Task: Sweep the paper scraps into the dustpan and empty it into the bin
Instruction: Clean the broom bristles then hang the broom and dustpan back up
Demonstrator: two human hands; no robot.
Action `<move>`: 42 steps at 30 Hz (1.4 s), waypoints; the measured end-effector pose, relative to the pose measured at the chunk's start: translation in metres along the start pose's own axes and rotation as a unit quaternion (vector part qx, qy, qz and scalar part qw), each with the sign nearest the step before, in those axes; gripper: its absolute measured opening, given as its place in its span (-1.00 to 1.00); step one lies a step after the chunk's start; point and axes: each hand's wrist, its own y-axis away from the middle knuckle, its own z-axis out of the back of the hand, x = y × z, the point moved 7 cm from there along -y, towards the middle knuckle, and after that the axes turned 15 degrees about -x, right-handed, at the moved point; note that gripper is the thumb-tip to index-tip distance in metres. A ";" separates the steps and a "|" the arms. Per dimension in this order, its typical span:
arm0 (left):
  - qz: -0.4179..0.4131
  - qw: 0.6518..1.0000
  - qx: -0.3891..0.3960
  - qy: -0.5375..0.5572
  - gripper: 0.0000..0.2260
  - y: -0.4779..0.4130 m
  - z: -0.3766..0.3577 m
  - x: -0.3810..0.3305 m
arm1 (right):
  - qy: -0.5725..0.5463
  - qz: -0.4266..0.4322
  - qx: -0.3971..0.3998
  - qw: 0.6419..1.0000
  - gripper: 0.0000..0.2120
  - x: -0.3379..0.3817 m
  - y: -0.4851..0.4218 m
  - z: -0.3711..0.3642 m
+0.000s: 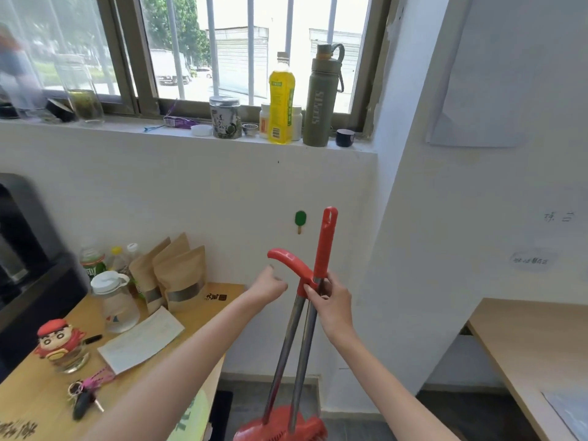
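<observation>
Right hand (pixel 334 305) around broom (pixel 326 243) and dustpan (pixel 288 261), left hand (pixel 270 286) just beside

the broom (pixel 325 246) and dustpan (pixel 286 257) are standing side by side, right of the worktop (pixel 31 393), below the windowsill (pixel 95 130).

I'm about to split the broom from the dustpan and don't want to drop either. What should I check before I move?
1. Right hand gripping the poles where they meet: ok.
2. Left hand holding the curved handle: not ok, it is close beneath the handle with nothing in its fingers.
3. Both poles upright and off the table: ok.
4. Red heads at the bottom free of each other: cannot tell, the frame edge cuts them off.
5. Paper scraps located: cannot tell, none in view.
6. Bin located: cannot tell, none in view.
</observation>
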 end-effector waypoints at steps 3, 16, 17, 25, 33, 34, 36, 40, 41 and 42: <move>0.018 0.996 0.087 -0.009 -0.27 0.005 -0.043 0.024 | 0.013 -0.008 -0.012 1.000 -0.77 -0.017 -0.019 -0.014; -0.107 0.992 -0.009 0.063 -0.69 -0.053 -0.088 0.013 | 0.035 -0.047 0.034 0.998 -0.77 -0.076 -0.078 -0.049; -0.100 0.993 -0.012 0.065 -0.72 -0.060 -0.087 0.013 | 0.035 -0.052 0.039 0.997 -0.75 -0.078 -0.084 -0.052; -0.102 0.994 -0.029 0.016 -0.81 -0.116 -0.089 0.029 | 0.065 -0.051 0.080 0.993 -0.65 -0.096 -0.119 -0.081; -0.105 0.993 0.006 0.053 -0.77 -0.160 -0.104 0.054 | 0.064 -0.072 0.088 0.991 -0.69 -0.134 -0.133 -0.114; -0.106 0.993 0.010 0.061 -0.76 -0.166 -0.105 0.057 | 0.067 -0.072 0.093 0.991 -0.69 -0.138 -0.136 -0.119; -0.104 0.992 0.021 0.070 -0.74 -0.177 -0.109 0.060 | 0.077 -0.072 0.102 0.989 -0.70 -0.148 -0.142 -0.126; -0.068 0.993 0.053 0.076 -0.79 -0.206 -0.128 0.075 | 0.085 -0.073 0.113 0.987 -0.68 -0.167 -0.160 -0.137; -0.058 0.993 0.063 0.078 -0.79 -0.214 -0.135 0.080 | 0.087 -0.073 0.116 0.987 -0.68 -0.172 -0.164 -0.138; -0.053 0.993 0.071 0.078 -0.79 -0.220 -0.141 0.083 | 0.089 -0.075 0.118 0.986 -0.68 -0.178 -0.169 -0.139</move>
